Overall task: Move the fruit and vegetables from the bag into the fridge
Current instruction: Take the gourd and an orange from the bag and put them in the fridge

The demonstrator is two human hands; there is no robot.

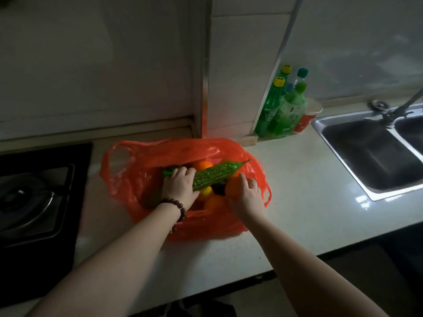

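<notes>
Both hands reach into the red bag [142, 179] lying open on the counter [297, 202].

The left hand [179, 186] curls its fingers around the lower end of the bitter gourd [215, 173], which lies slantwise across the bag's mouth. The right hand [246, 196] cups an orange [233, 187] just beside the gourd. More oranges and a yellow fruit [204, 193] sit between the two hands.

Pale green plastic bottle with green cap [290, 113], at the back edge of the white worktop [286, 179] beside the steel sink [366, 156]: label bears printed characters, too blurred to read. No other text, brand or number is legible.
</notes>
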